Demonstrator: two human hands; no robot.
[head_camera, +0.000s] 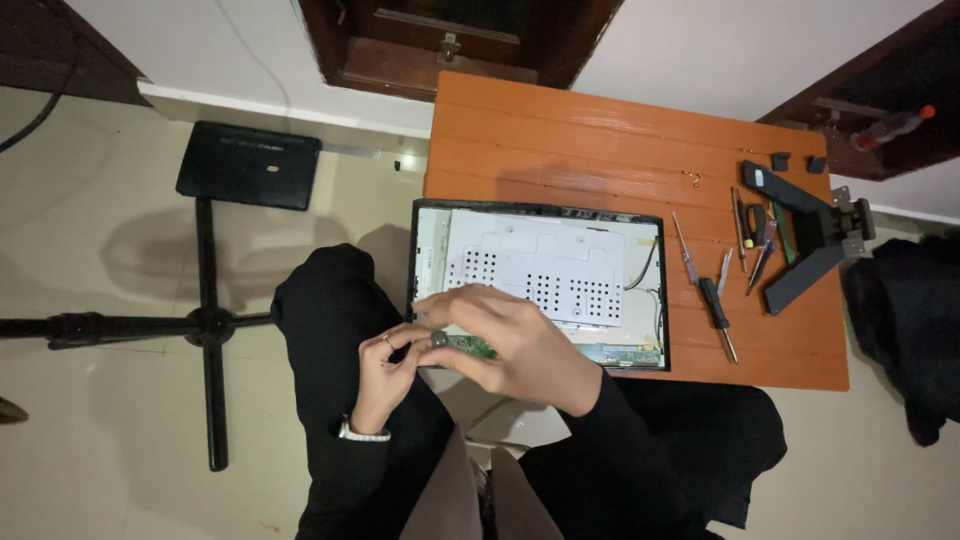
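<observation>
- Head view, looking straight down at a small orange table (560, 130) and the person's lap in black clothing.
- Opened monitor (540, 285) lies face down on the table at its near left part, back cover off, black frame around a white perforated metal shield (545, 270).
- Green circuit strip (625, 353) runs along the monitor's near edge; its left part is under the hands.
- Right hand (515, 335) hangs over the monitor's near-left corner, fingers curled down, thumb and fingertips pinching a small green board piece (470, 346) at the edge.
- Left hand (385, 370) just beside it at the table edge, fingers bent, closed around a thin dark tool (400, 352); what kind of tool, cannot tell. Ring on one finger, bracelet on the wrist.
- Hands are near touching each other at the pinch point.
- Screwdrivers (715, 305) and small hand tools lie loose on the table, right of the monitor, well apart from both hands.
- Black monitor stand (805, 235) lies on its side at the table's far right corner, two small black caps near it.
- Black tripod-like floor stand (205, 320) with a flat black plate on the tiled floor, left of the person.
- Dark wooden door frame beyond the table's far edge.
</observation>
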